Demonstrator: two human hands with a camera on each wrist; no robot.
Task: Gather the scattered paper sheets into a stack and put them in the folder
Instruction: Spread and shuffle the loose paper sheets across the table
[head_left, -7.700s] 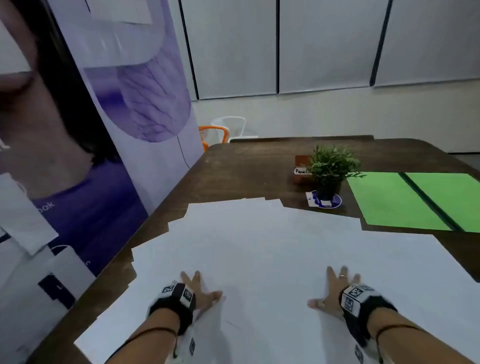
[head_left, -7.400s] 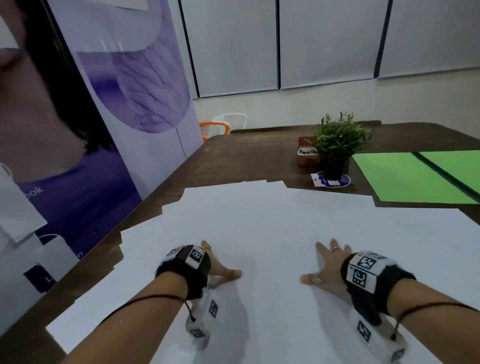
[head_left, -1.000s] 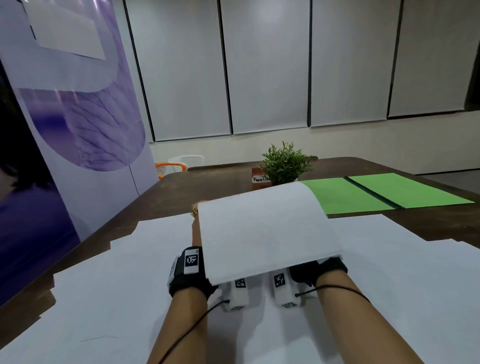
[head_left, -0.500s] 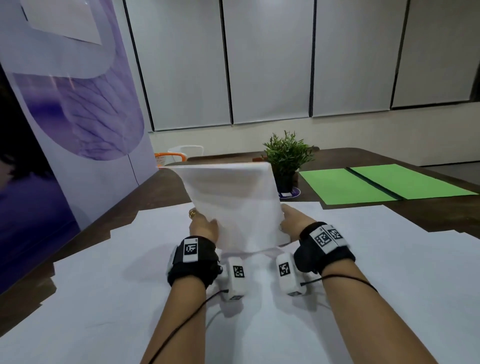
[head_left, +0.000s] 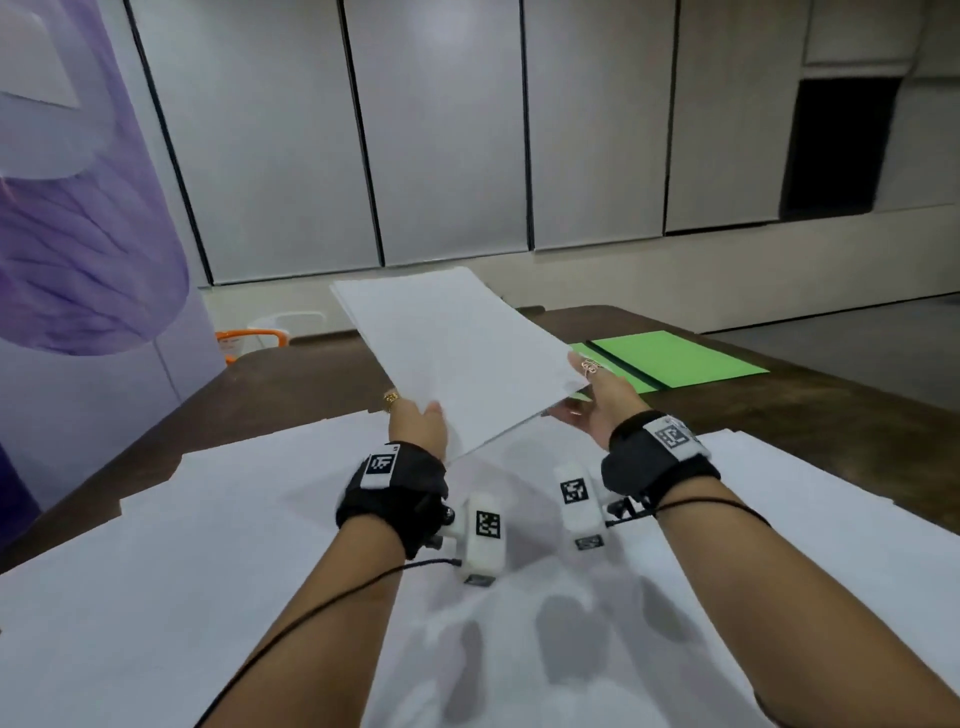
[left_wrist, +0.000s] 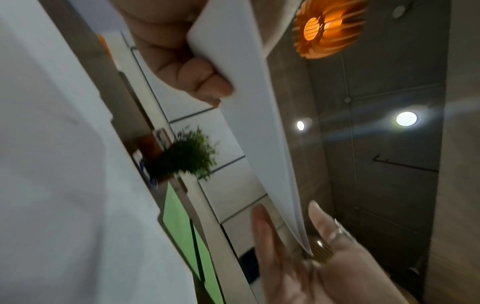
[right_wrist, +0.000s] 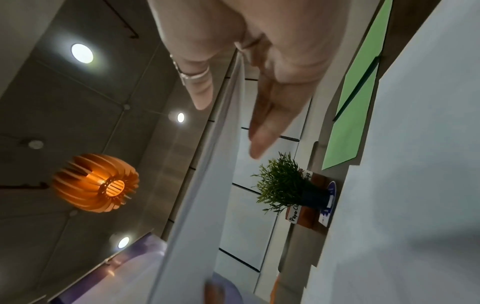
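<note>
Two hands carry our gathered stack of sheets (head_left: 457, 358) in the air, tilted, above the white paper (head_left: 208, 545) spread over the table (head_left: 810, 405). Our left hand (head_left: 415, 423) pinches the stack's near corner, thumb curled over it. Our right hand (head_left: 597, 410) cradles the stack's opposite edge, fingers straight beneath, thumb above. Beyond the stack, on its right side, the green folder (head_left: 675, 358) lies open and flat. To do this well, we judge we should square the edges first, keep both grips firm so no sheet slides, then lower the stack onto one folder leaf.
</note>
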